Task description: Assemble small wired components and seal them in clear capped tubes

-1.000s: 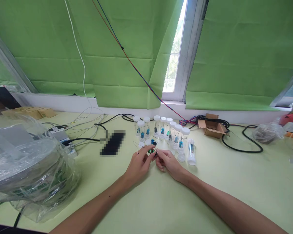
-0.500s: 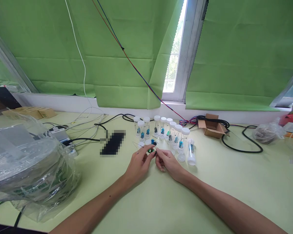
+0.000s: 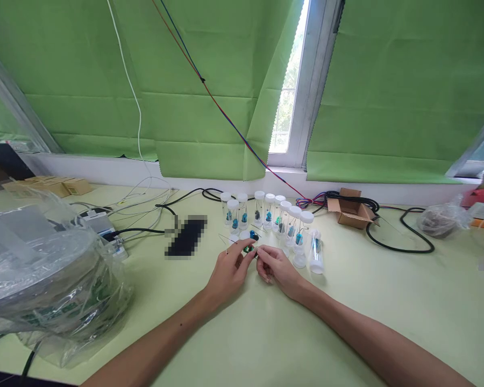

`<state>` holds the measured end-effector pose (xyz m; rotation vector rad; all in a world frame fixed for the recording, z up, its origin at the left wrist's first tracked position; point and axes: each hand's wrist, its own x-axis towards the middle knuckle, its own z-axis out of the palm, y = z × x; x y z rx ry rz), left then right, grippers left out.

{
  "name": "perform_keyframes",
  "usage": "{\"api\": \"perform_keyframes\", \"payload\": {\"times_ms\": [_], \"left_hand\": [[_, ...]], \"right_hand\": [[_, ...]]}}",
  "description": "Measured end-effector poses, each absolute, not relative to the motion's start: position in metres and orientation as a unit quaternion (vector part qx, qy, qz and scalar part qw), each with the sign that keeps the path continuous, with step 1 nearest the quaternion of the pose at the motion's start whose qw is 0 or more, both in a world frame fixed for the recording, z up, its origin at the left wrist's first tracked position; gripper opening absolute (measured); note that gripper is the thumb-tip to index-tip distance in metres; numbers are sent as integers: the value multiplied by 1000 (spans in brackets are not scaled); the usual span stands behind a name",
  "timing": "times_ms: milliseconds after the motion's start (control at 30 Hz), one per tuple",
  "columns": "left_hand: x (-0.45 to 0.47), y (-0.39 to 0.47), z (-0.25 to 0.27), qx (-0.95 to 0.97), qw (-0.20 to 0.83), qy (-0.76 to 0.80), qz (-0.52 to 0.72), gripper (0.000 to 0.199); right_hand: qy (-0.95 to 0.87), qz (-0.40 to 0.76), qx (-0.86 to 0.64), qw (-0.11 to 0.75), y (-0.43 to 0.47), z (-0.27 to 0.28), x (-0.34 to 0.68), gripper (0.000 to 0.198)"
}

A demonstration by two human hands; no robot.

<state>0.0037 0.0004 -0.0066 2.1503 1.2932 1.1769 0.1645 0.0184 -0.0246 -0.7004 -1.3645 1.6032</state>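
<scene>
On the far left of the bench (image 3: pixel 347 317), a large clear plastic bag (image 3: pixel 91 328) wraps a bulky round object, green patches showing through it. Behind it sit closed cardboard boxes (image 3: pixel 77 186). Near the middle, the left hand (image 3: pixel 229 269) holds its thumb and forefinger narrowly apart, with a green piece (image 3: pixel 248 249) showing in the gap; whether that piece is gripped or lies behind, I cannot tell. Its tips come up against a small dark piece (image 3: pixel 256 255) between the two hands — mostly hidden by the fingers. Just beyond stands a blue-and-black piece (image 3: pixel 254 236) with thin wires. The right hand (image 3: pixel 276 269) pinches its thumb and forefinger together at the dark piece, the other fingers curled under. Behind the hands, clear tubes with white caps (image 3: pixel 233 215) stand upright in a loose cluster, most with a small blue or dark part and wire leads inside. At the cluster's right edge, another clear tube (image 3: pixel 317 250) leans or lies, a bluish part inside. Farther right, a small cardboard box (image 3: pixel 349 216) stands with its flaps open — its contents are unclear — and then a crumpled clear bag (image 3: pixel 443 219) holds something brownish.
</scene>
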Motion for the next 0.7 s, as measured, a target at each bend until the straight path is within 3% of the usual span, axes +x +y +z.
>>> {"api": "perform_keyframes", "payload": {"times_ms": [433,700], "left_hand": [[3,1,-10,765,191,451,418,29],[4,2,-6,762,190,455,420,29]], "right_hand": [[-552,639,-310,436,19,-24,163,52],[-554,630,-316,443,20,-25,162,50]]}}
